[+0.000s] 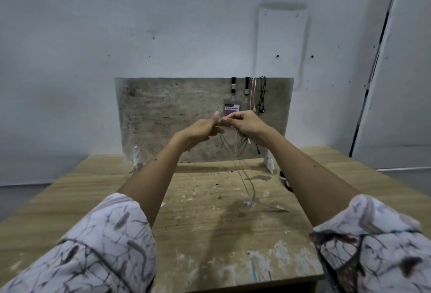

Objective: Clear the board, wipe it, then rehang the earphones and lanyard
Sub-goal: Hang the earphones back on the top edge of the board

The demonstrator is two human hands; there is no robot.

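The person is holding up a thin earphone cord in the middle of the frame, in front of the board. The left hand and the right hand are both pinching it with curled fingers. The lanyard and other earphones are hanging at the board's upper right. This looks like rehanging; next the cord needs looping over a hook. The hooks are too small to see well, and the hands are hiding the card.
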